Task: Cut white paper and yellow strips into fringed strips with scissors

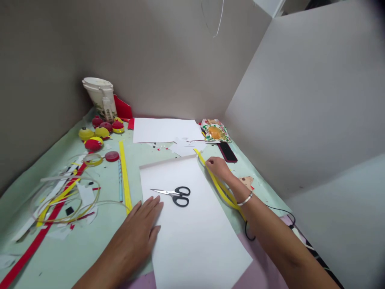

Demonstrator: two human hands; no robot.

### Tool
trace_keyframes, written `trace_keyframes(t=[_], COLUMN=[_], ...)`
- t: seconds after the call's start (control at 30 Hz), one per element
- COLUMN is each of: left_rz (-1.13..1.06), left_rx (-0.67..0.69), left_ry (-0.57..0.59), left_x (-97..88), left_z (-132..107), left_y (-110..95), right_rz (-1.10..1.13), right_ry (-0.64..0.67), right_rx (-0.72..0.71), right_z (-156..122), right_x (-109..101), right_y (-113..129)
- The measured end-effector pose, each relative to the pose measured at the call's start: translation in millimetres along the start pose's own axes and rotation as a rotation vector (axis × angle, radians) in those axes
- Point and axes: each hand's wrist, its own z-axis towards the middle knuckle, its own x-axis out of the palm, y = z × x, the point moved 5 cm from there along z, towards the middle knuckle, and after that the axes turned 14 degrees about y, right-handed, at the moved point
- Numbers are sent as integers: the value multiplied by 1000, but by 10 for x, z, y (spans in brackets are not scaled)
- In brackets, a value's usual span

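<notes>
A long white sheet of paper [195, 237] lies in front of me, its far edge slightly curled. On it rest scissors with black handles [177, 194], their blades together and pointing left. My left hand [140, 228] is spread flat, fingertips over the sheet's left edge just left of the scissors. Off the right edge, my right hand [221, 168] is closed at the upper part of a curved yellow strip [219, 185], which loops down beneath the forearm. Its fingertips are partly hidden. A straight yellow strip [124, 172] lies beyond my left hand.
Coiled wire, red ribbon [36, 243] and scraps spread over the left side. Red and yellow balls [104, 132] stand by a white bucket [100, 98]. At the back lie another white sheet [165, 130], a patterned packet [215, 130] and a phone [227, 152]. Walls enclose the table.
</notes>
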Motion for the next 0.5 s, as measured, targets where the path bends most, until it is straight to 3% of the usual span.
trace_keyframes(t=[0.1, 0.2, 0.4, 0.5], left_rz=[-17, -44, -108, -127], left_rx=[-3, -14, -21, -33], left_ry=[17, 22, 24, 12], left_x=[-12, -30, -93, -162], left_z=[3, -2, -27, -39], left_y=[-15, -43, -128, -103], right_rz=[-5, 1, 6, 22], right_ry=[-65, -122, 38, -71], right_rx=[-24, -130, -523, -564], right_z=[-113, -363, -1036, -1160], right_x=[-98, -92, 477, 677], right_y=[72, 317, 928, 947])
